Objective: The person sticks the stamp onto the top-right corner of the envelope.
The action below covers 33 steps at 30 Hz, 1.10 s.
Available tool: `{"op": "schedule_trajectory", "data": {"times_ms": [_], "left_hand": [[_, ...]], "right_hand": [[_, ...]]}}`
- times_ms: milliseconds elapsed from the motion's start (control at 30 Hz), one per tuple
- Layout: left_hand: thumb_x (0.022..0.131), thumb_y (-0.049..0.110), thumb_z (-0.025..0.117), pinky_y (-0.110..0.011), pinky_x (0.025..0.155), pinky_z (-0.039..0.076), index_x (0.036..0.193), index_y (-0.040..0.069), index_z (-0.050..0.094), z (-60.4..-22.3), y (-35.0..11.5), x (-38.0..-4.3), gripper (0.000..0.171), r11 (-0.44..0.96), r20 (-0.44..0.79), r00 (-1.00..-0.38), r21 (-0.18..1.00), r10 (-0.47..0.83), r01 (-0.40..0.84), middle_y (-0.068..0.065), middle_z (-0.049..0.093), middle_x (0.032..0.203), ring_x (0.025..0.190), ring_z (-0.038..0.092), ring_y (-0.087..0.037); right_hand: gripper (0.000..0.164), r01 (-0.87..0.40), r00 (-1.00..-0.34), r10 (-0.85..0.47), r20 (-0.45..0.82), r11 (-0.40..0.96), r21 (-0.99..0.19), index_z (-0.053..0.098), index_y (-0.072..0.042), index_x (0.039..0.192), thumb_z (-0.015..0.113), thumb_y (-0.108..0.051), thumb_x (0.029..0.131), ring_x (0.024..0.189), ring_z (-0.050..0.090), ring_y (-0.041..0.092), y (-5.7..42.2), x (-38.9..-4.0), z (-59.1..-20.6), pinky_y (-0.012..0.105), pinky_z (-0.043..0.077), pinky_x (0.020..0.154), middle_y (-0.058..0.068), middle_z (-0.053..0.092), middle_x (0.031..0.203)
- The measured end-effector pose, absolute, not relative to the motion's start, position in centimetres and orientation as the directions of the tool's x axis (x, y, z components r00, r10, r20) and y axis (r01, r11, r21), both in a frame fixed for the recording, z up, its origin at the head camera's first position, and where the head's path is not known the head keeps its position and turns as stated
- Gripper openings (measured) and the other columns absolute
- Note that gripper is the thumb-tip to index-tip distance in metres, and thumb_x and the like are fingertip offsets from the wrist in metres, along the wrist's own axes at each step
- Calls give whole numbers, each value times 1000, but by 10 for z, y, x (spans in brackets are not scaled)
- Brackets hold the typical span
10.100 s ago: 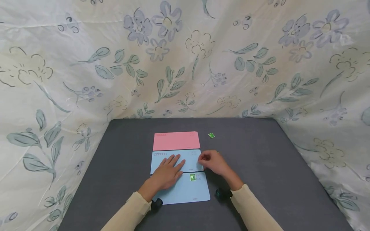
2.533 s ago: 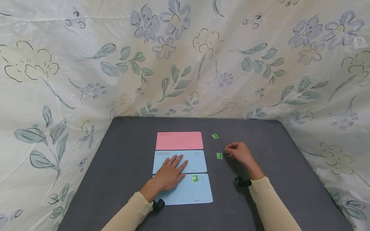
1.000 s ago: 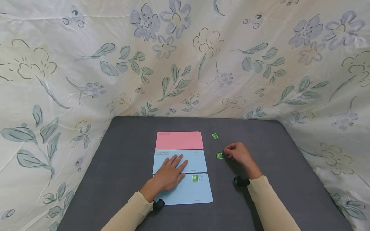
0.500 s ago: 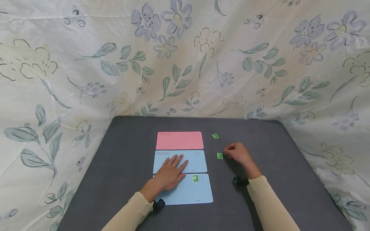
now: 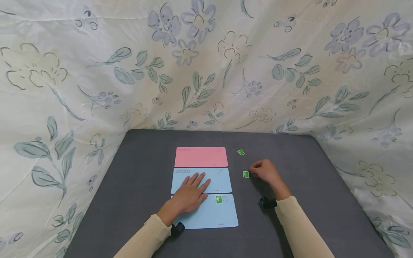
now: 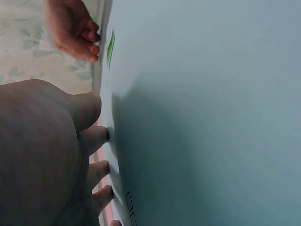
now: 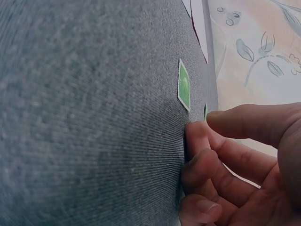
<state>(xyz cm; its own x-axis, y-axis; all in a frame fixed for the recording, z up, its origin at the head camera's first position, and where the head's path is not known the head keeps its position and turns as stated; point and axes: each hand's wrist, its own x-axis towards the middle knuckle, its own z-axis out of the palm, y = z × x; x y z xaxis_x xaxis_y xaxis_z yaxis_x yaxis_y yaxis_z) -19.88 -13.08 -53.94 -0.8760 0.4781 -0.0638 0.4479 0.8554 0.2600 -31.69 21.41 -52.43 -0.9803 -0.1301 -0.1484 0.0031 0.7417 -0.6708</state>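
Note:
My left hand (image 5: 187, 195) rests with spread, straight fingers on the middle blue envelope (image 5: 213, 183), its palm and wrist over the front blue envelope (image 5: 209, 216). A green stamp (image 5: 218, 199) sits near the upper right of that front envelope. To the right, my right hand (image 5: 266, 171) rests on the dark table with loosely curled fingers, nothing visible between them. Just left of its fingertips lies a loose green stamp (image 5: 246, 174), also close to the fingers in the right wrist view. Another loose stamp (image 5: 241, 152) lies farther back.
A pink envelope (image 5: 201, 157) lies behind the two blue ones, all three in a column on the dark grey table (image 5: 142, 172). Floral cloth (image 5: 206, 71) hangs around the table's back and sides.
Ten seconds ago my right hand was at the middle envelope's right edge; it has since moved right, and a stamp now lies beside it. Over the last seconds both hands stay nearly still.

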Motion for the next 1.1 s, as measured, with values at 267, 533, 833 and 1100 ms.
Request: {"op": "schedule_trajectory", "data": {"times_ms": [267, 533, 833, 1100], "left_hand": [[114, 39, 53, -61, 129, 21, 168, 16, 44, -539, -131, -198, 60, 857, -62, -877, 255, 477, 448, -14, 30, 176, 162, 25, -38], [113, 38, 54, -61, 129, 20, 168, 15, 44, -540, -131, -199, 60, 854, -64, -876, 265, 478, 447, -14, 30, 176, 162, 24, -39], [114, 37, 53, -62, 129, 20, 168, 15, 44, -544, -132, -198, 59, 848, -41, -874, 269, 484, 457, -15, 30, 176, 162, 25, -39], [113, 39, 54, -60, 129, 19, 169, 17, 42, -545, -132, -201, 61, 855, -59, -877, 261, 477, 448, -14, 29, 177, 163, 23, -38]], "right_hand": [[18, -12, -979, -142, -145, 752, -659, 83, -1, 105, 72, -13, 98, 73, 67, 21, 215, -320, -527, 40, 54, 65, 6, 75, 89], [16, 11, -983, -106, -147, 775, -632, 83, -1, 102, 74, -13, 97, 75, 69, 21, 208, -319, -527, 39, 56, 69, 8, 75, 92], [12, 4, -986, -98, -135, 795, -606, 83, -4, 94, 77, -14, 97, 74, 64, 22, 205, -320, -528, 36, 51, 66, 6, 72, 87], [12, -14, -987, -106, -121, 806, -592, 82, -5, 89, 80, -14, 97, 76, 60, 24, 203, -319, -530, 37, 48, 67, 5, 72, 86]]}}
